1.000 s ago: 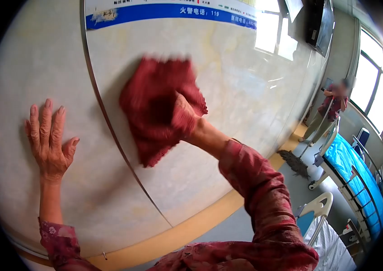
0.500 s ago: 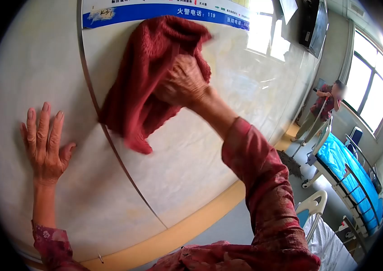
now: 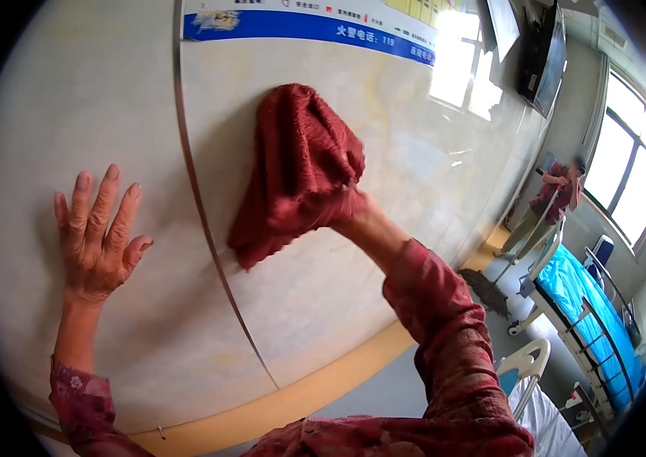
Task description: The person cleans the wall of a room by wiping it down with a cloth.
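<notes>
A dark red cloth hangs in folds against the pale, marble-patterned wall panel. My right hand is mostly covered by it, with the fingers hidden under the folds; the cloth is gripped and pressed to the wall. Farther left, beyond the brown seam between two panels, my left hand lies flat on the wall with its fingers spread and nothing in it. Above the cloth is a poster with a blue strip and white lettering.
At the right, a person holds a long-handled mop on the floor. A bed with a blue cover and side rails stands there. Nearer is a bed end board beside white sheeting. A wall-mounted screen hangs upper right.
My right hand has moved down the wall with the cloth, which now folds over the hand. My left hand stays flat. The view has shifted slightly, and the mop head sits farther left.
</notes>
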Demonstrator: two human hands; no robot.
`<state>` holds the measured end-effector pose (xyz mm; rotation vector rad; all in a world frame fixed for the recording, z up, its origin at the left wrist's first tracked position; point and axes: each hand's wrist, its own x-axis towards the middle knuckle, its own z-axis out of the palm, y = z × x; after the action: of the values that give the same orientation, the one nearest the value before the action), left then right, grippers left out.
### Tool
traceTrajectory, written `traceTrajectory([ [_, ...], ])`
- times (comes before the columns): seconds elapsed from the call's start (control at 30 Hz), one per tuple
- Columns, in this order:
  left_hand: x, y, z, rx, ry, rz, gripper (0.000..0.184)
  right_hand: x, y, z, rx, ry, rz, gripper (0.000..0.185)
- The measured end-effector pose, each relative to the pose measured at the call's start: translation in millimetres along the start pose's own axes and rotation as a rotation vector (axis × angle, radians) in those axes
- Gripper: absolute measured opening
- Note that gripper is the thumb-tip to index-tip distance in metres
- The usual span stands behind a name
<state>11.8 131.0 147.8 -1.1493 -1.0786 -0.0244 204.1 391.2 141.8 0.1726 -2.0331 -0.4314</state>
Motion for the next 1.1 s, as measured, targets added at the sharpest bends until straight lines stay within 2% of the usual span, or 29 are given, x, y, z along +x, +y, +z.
traceTrajectory([
  [0.07,2,2,1,0.000,0.008,0.017,0.049,8,22,-5,0.018,0.120,-0.015,0.028],
  [0.17,1,3,1,-0.015,0.005,-0.003,0.048,33,46,2,0.057,0.420,0.038,0.030],
  [0.23,2,1,3,-0.024,0.008,0.002,0.049,29,43,7,0.081,0.469,0.058,0.030],
  [0.4,4,4,4,0.001,-0.002,-0.023,0.049,-7,37,-12,0.092,0.138,0.030,0.046],
  [0.47,2,3,4,-0.010,-0.002,-0.028,0.050,-10,49,-25,-0.009,0.059,-0.104,0.054],
  [0.53,2,2,5,-0.015,0.001,-0.034,0.050,5,46,-13,0.063,0.249,-0.021,0.032],
  [0.57,2,2,5,-0.011,0.008,-0.038,0.050,7,36,-25,0.064,0.249,-0.020,0.032],
  [0.63,2,2,3,-0.012,0.014,-0.043,0.050,6,13,-52,0.134,-0.068,0.241,0.023],
  [0.77,3,4,3,0.010,0.007,-0.062,0.051,-6,21,-43,0.070,-0.026,0.092,0.021],
  [1.1,6,5,4,0.008,0.055,-0.067,0.051,3,22,-46,0.009,-0.004,0.072,0.017],
])
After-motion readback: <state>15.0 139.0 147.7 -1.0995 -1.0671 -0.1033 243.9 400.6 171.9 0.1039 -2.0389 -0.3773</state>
